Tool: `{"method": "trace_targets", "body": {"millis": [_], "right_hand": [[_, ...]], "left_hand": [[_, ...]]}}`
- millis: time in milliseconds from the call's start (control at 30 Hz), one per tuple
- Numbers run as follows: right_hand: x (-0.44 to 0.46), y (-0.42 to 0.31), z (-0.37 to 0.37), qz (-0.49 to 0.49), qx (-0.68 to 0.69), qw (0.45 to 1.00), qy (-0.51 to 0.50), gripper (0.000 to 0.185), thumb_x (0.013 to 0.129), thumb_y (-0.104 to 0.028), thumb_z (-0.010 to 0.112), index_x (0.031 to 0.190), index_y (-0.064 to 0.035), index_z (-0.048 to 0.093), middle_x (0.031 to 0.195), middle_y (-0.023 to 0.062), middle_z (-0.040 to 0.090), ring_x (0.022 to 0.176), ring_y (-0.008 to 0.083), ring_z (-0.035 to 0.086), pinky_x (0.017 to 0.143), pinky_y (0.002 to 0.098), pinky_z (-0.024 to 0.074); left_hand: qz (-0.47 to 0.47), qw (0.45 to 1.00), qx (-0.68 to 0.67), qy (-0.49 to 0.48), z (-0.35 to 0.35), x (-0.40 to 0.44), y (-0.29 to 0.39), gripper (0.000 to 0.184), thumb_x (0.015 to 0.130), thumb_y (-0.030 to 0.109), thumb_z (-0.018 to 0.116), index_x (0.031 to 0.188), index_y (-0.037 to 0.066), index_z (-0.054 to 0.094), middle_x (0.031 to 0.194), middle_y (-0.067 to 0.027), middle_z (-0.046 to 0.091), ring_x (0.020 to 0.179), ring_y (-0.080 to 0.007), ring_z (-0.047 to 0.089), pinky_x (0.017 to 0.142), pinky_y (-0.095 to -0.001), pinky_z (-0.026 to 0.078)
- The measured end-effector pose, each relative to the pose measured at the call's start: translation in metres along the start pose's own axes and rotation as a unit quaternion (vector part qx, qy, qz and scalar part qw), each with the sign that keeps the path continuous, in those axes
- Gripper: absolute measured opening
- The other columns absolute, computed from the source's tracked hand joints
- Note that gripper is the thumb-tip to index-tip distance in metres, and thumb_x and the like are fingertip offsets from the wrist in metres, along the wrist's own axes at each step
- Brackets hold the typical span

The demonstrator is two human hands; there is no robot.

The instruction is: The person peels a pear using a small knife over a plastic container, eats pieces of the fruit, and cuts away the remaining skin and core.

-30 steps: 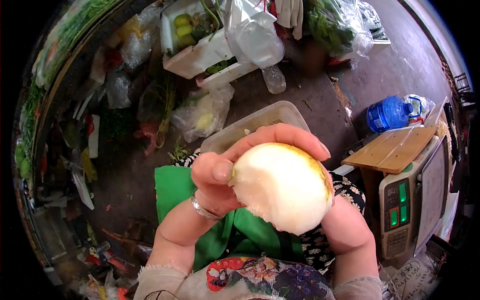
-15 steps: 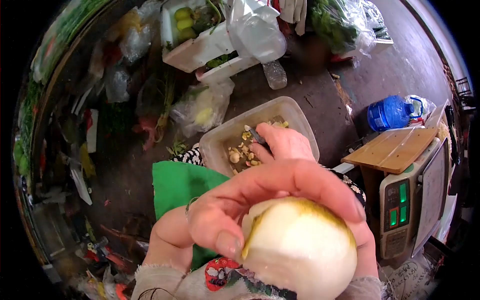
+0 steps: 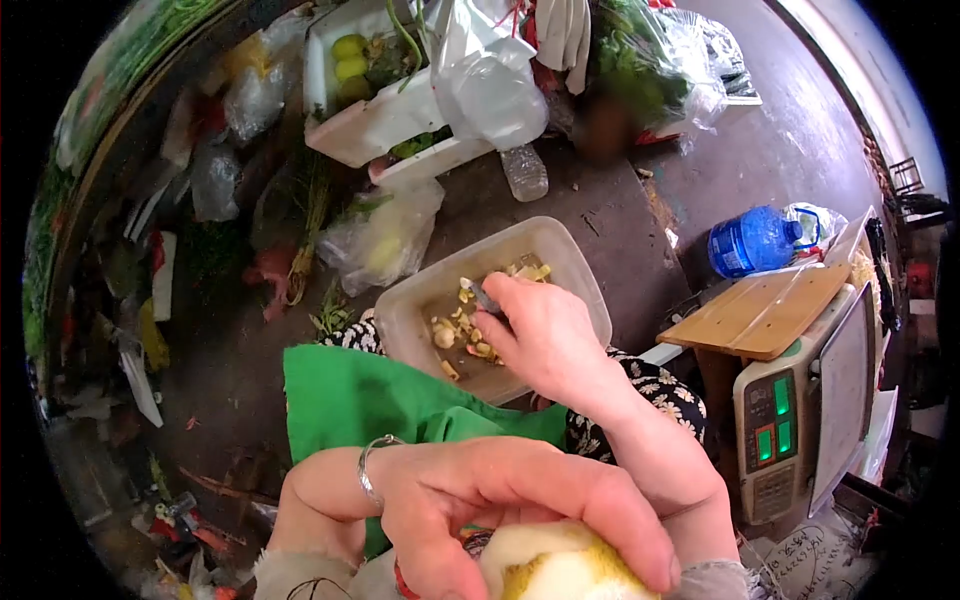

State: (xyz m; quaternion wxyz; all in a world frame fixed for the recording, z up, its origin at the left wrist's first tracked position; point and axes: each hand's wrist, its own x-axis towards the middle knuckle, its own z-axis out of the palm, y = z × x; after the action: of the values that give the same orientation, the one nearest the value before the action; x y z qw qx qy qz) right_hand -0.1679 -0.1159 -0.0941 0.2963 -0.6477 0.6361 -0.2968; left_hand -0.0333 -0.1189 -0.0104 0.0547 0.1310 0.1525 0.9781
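Close to the camera at the bottom, my left hand [image 3: 520,490] curls around a large pale peeled fruit or vegetable [image 3: 570,565] with some yellow-brown skin left on it. The lower part is cut off by the frame edge. Farther forward, my right hand [image 3: 545,335] is closed on a small dark tool [image 3: 484,298], perhaps a knife, over a translucent plastic tub [image 3: 575,265]. Small pale and yellowish scraps [image 3: 447,335] lie in the tub, which rests by my lap.
A green cloth [image 3: 350,395] covers my lap. At right are a scale [image 3: 770,430] with a wooden board [image 3: 760,310] and a blue bottle [image 3: 750,242]. Ahead stand a white foam box [image 3: 365,130] and plastic bags [image 3: 385,240]. Greens lie at the left.
My right hand has come out from behind the pale piece and moved over the tub with the tool. My left hand has brought the piece down and nearer the camera.
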Motion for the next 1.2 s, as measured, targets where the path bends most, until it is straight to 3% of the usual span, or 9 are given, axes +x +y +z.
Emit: {"method": "trace_targets", "body": {"millis": [267,567,733,767,900,967,1067,1167,1200], "right_hand": [[0.000,0.004,0.003,-0.022,-0.004,1.000,0.019,0.017,0.083,-0.016,0.059,0.084,-0.0019,0.050,0.071,0.0196,0.057,0.072,0.0413,0.056,0.062,0.0482,0.0425],[0.002,0.005,0.004,-0.022,0.007,1.000,0.018,0.017,0.082,-0.015,0.060,0.086,-0.0013,0.052,0.073,0.0201,0.057,0.074,0.0409,0.056,0.063,0.0478,0.0425],[-0.004,0.002,0.009,0.007,-0.021,1.000,-0.014,0.017,0.082,-0.016,0.055,0.086,-0.0007,0.051,0.079,0.0204,0.060,0.081,0.0389,0.059,0.070,0.0488,0.0455],[-0.010,0.005,0.020,-0.039,-0.047,0.993,0.099,0.018,0.082,-0.018,0.056,0.086,-0.0011,0.052,0.081,0.0205,0.061,0.082,0.0382,0.060,0.071,0.0479,0.0464],[0.002,-0.019,-0.052,0.020,0.199,0.965,-0.170,0.025,0.084,-0.027,0.054,0.098,-0.0084,0.063,0.094,0.0095,0.067,0.088,0.0216,0.065,0.074,0.0342,0.0502],[-0.006,-0.030,-0.042,0.077,0.289,0.951,-0.080,0.026,0.086,-0.028,0.053,0.100,-0.0095,0.065,0.097,0.0059,0.067,0.089,0.0176,0.065,0.075,0.0308,0.0504],[0.000,-0.018,-0.024,0.203,0.300,0.924,-0.126,0.028,0.086,-0.028,0.057,0.106,-0.0099,0.064,0.104,0.0020,0.066,0.094,0.0147,0.063,0.079,0.0277,0.0500],[-0.008,0.007,-0.021,0.177,0.441,0.872,-0.118,0.035,0.083,-0.024,0.063,0.114,-0.0085,0.060,0.111,0.0039,0.064,0.100,0.0153,0.061,0.086,0.0284,0.0488],[-0.011,0.011,-0.015,0.100,0.413,0.902,-0.076,0.038,0.082,-0.023,0.065,0.117,-0.0079,0.058,0.114,0.0046,0.062,0.103,0.0158,0.060,0.088,0.0293,0.0481]], "left_hand": [[0.016,0.993,-0.051,0.105,0.015,0.000,-0.009,0.068,0.075,0.034,0.071,0.120,-0.011,0.047,0.111,-0.0151,0.058,0.098,-0.0162,0.059,0.082,-0.0263,0.046],[0.364,0.931,-0.013,-0.034,-0.004,0.036,-0.024,0.073,0.072,0.039,0.076,0.113,-0.014,0.049,0.103,-0.0236,0.060,0.084,-0.0212,0.063,0.066,-0.0289,0.054],[0.265,0.962,0.060,0.041,-0.021,0.025,-0.009,0.074,0.073,0.040,0.075,0.117,-0.013,0.047,0.107,-0.0218,0.058,0.092,-0.0225,0.060,0.074,-0.0300,0.049],[0.239,0.963,0.084,0.091,-0.023,0.022,0.000,0.075,0.073,0.041,0.073,0.118,-0.013,0.046,0.107,-0.0217,0.058,0.092,-0.0229,0.061,0.074,-0.0305,0.049],[0.229,0.939,0.133,0.219,-0.022,0.019,0.024,0.078,0.074,0.047,0.067,0.121,-0.011,0.043,0.107,-0.0217,0.059,0.090,-0.0246,0.062,0.073,-0.0326,0.051],[0.240,0.931,0.138,0.239,-0.024,0.018,0.028,0.080,0.075,0.049,0.064,0.122,-0.010,0.041,0.107,-0.0217,0.059,0.089,-0.0255,0.062,0.072,-0.0337,0.051],[0.242,0.930,0.136,0.239,-0.030,0.018,0.028,0.082,0.075,0.054,0.060,0.125,-0.009,0.039,0.107,-0.0216,0.059,0.087,-0.0267,0.063,0.072,-0.0353,0.052],[0.244,0.933,0.129,0.230,-0.030,0.016,0.030,0.085,0.076,0.058,0.055,0.127,-0.007,0.036,0.106,-0.0216,0.059,0.085,-0.0280,0.063,0.071,-0.0368,0.053],[0.244,0.934,0.129,0.225,-0.031,0.015,0.030,0.086,0.076,0.059,0.054,0.128,-0.007,0.035,0.106,-0.0216,0.059,0.085,-0.0285,0.063,0.071,-0.0374,0.053]]}}
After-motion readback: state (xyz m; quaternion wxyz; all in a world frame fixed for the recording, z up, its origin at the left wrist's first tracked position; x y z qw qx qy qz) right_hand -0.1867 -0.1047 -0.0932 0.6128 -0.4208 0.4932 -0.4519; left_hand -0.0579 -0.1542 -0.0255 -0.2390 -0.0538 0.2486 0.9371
